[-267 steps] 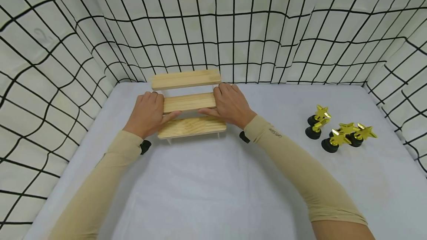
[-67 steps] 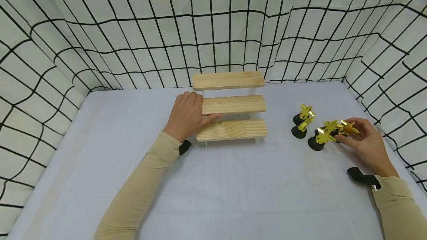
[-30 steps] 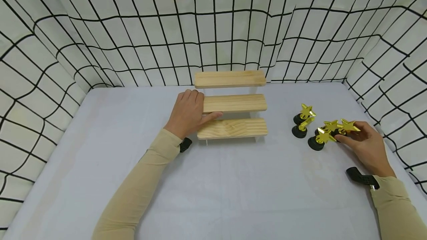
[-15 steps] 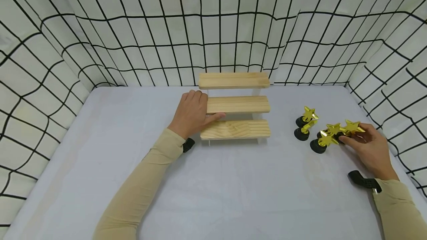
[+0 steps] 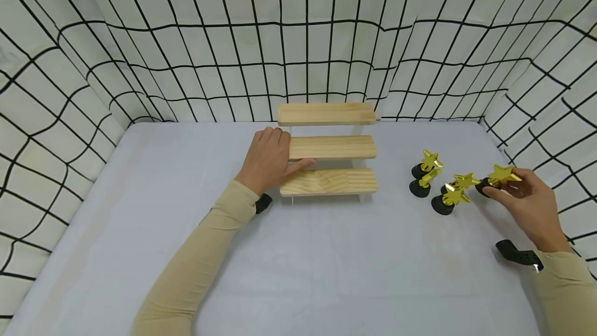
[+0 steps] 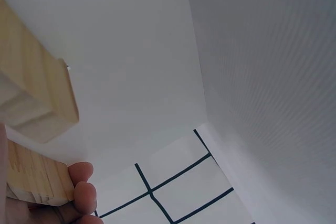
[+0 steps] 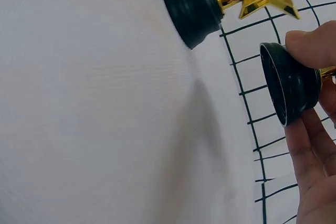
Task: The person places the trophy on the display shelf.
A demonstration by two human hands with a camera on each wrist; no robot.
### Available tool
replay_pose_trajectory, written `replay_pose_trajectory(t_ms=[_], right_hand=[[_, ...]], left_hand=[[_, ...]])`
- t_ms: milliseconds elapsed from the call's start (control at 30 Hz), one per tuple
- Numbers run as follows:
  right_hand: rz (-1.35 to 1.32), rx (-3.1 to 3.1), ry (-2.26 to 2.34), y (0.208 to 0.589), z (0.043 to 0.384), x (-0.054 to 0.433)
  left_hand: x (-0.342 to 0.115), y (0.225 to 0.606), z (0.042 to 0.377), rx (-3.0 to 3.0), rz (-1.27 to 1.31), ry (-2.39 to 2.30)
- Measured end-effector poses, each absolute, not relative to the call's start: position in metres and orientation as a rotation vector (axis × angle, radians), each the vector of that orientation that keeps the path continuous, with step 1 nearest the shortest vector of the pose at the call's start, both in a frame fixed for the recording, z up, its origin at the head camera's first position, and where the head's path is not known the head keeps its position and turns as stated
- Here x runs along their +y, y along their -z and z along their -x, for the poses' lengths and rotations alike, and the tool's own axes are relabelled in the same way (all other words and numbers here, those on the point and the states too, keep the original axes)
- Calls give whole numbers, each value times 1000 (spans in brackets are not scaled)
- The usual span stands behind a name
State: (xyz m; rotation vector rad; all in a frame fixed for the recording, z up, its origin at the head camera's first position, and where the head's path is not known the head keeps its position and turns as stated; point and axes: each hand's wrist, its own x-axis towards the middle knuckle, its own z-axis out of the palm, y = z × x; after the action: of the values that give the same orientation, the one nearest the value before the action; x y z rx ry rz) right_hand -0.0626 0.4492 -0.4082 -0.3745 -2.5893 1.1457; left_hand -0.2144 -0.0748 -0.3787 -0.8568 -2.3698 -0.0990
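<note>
A three-step wooden display stand (image 5: 333, 148) with pale boards on white supports stands at the back middle of the table. My left hand (image 5: 265, 161) grips the left end of its middle board, thumb along the front edge; in the left wrist view, fingertips (image 6: 85, 198) curl around the board's end. At the right, my right hand (image 5: 534, 204) holds a small gold star trophy (image 5: 502, 174) by its black base. In the right wrist view that base (image 7: 294, 85) is tilted, its hollow underside showing, raised off the table between thumb and fingers.
Several more star trophies stand left of my right hand: a back one (image 5: 430, 161), one before it (image 5: 420, 187), and a close pair with a front trophy (image 5: 443, 205). White cloth covers the table (image 5: 289, 274). A black wire grid (image 5: 305, 40) walls the back and sides.
Since the earliest frame the stand has shifted right and my right hand has left it for the trophies. Over the last half second it has lifted one trophy, moving it right of the group.
</note>
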Motion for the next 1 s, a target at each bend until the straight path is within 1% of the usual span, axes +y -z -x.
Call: replay_pose_trajectory(t_ms=[367,767,1000], right_hand=[[371,-2588,-1012,386,64,446],[254,-2586,-919,361,66,437],[199,-2567,-940,346,69,429]], left_hand=[[-74,379,215,-2332,862,79],[-75,382,215,-2320,865,79],[-75,382,214,-2277,860,96]])
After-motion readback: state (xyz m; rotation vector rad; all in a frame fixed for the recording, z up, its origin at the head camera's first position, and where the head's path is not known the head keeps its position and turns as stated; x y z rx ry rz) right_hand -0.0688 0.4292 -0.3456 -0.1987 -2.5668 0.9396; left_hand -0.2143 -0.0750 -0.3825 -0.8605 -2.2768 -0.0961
